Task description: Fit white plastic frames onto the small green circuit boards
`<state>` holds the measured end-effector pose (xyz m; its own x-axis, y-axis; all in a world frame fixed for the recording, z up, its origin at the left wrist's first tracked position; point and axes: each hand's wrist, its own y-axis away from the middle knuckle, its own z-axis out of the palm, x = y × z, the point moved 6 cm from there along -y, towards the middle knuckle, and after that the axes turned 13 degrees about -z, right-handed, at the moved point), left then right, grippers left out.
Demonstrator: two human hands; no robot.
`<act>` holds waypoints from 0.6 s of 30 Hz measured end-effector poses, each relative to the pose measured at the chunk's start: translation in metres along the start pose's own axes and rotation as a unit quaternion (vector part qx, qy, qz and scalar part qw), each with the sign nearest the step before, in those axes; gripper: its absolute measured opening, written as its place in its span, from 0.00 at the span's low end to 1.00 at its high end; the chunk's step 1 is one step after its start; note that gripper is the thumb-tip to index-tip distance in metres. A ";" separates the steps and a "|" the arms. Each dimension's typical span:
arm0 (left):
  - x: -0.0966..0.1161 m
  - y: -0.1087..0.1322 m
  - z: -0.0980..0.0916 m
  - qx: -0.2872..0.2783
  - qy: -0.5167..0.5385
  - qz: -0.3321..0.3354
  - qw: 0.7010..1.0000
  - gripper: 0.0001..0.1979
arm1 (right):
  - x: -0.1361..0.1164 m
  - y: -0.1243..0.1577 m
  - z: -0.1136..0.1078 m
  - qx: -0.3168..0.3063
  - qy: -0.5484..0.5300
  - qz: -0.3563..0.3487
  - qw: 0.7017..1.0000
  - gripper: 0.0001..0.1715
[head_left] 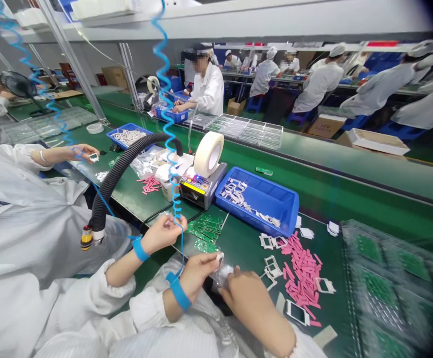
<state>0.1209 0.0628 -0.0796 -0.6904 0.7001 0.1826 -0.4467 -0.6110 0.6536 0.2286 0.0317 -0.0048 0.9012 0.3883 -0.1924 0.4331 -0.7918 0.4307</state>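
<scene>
Left hand (198,272) pinches white piece (220,258); right hand (249,292) (at clear plastic (222,275)); its grip unclear.

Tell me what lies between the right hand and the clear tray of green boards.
White frames, a heap of pink strips and a white-rimmed dark panel lie between the right hand and the tray, in the head view.

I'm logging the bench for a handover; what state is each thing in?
Left hand: pinching a small white piece
Right hand: curled, grip unclear
Nearest blue bin: open, part-filled with white frames
Tape dispenser: blue light showing
Tape roll: upright on the dispenser
Black hose: arched
Pink strips: heaped loose
Green circuit boards: loosely bunched
Clear right-hand tray: holding green boards
</scene>
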 end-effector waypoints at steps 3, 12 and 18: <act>-0.014 -0.006 0.009 -0.029 -0.110 0.022 0.993 0.14 | 0.019 0.025 -0.011 0.001 -0.004 0.030 1.000 0.18; -0.016 -0.003 0.036 -0.128 -0.314 0.125 0.932 0.07 | 0.038 0.049 -0.023 0.031 -0.015 0.073 0.997 0.15; -0.016 0.001 0.036 -0.136 -0.396 0.185 0.889 0.02 | 0.024 0.031 -0.011 0.024 -0.032 0.011 0.999 0.13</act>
<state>0.1518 0.0645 -0.0553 -0.2496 0.4082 0.8781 -0.4684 -0.8446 0.2594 0.2630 0.0218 0.0135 0.9086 0.3418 -0.2402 0.4130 -0.8215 0.3932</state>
